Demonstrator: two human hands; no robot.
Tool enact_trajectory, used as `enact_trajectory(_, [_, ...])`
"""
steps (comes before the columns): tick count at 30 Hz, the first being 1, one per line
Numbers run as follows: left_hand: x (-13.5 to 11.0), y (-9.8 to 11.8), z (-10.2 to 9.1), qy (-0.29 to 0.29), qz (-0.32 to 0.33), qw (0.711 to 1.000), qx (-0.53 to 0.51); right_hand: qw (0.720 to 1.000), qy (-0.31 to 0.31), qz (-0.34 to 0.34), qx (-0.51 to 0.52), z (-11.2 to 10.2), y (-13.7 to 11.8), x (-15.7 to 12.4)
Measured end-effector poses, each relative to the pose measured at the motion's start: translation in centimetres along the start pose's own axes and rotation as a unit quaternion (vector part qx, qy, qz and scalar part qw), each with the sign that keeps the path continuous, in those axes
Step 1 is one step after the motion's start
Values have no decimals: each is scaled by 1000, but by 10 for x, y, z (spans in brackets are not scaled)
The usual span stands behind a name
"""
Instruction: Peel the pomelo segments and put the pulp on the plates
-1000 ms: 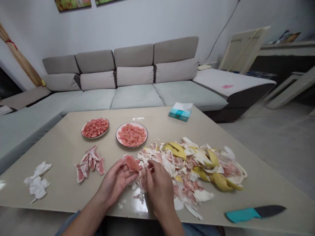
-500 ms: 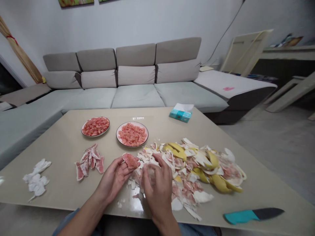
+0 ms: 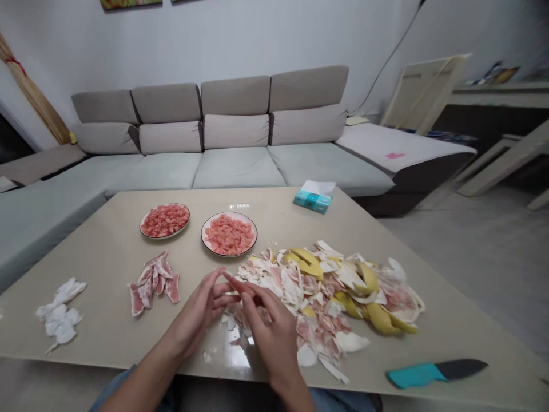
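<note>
My left hand (image 3: pixel 201 312) and my right hand (image 3: pixel 269 332) meet over the near middle of the beige table (image 3: pixel 107 257). Their fingertips close together on a pink piece of pomelo flesh (image 3: pixel 235 282), seen almost edge-on. Right beside the hands, to the right, lies a big pile of yellow and white peel and membrane scraps (image 3: pixel 334 292). Just beyond the hands stands a white plate of pink flesh chunks (image 3: pixel 229 234), with a second such plate (image 3: pixel 164 220) to its left.
A small heap of pomelo segments still in their skin (image 3: pixel 154 281) lies left of the hands. Crumpled tissues (image 3: pixel 60 312) sit near the left edge. A teal-handled knife (image 3: pixel 435 371) lies at the front right, a tissue box (image 3: pixel 314 197) at the back. A grey sofa (image 3: pixel 235 154) stands behind.
The pomelo piece lay in my left palm facing up; now both hands' fingertips pinch it edge-on. My right hand has left the scrap pile and moved left to meet the left hand.
</note>
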State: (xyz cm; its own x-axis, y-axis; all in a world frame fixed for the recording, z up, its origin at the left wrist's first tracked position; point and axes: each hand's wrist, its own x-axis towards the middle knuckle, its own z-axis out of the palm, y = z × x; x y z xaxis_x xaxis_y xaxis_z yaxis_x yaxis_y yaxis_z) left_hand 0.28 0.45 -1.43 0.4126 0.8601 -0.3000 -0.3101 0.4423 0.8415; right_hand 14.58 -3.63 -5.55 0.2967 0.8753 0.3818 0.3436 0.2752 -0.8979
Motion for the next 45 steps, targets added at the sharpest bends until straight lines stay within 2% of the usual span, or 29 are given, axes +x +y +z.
enact_trajectory(2, [-1,0,0,44,55,996,60,993,-19,89,77,-3,-6,2])
enact_trajectory(4, [-1,0,1,43,93,989,109,983,-41,135,121,-4,-9,3])
enact_trajectory(7, [1,-1,-1,22,98,981,168,979,-74,139,130,-4,-9,3])
enact_trajectory(10, [3,-1,-3,33,101,977,187,979,-63,146,124,-2,-7,1])
enact_trajectory(15, [1,4,-1,17,82,979,186,976,-67,148,144,-4,-8,2])
enact_trajectory(22, [-2,8,1,-46,43,983,171,968,-94,143,185,-7,-12,2])
enact_trajectory(31, [0,8,-4,-83,-2,986,144,917,-132,210,313,-8,-9,1])
enact_trajectory(40, [-2,9,-2,-88,-24,988,124,893,-152,233,354,-7,-2,1])
enact_trajectory(45, [-1,10,-2,-88,-40,989,110,869,-164,254,391,-8,-1,2])
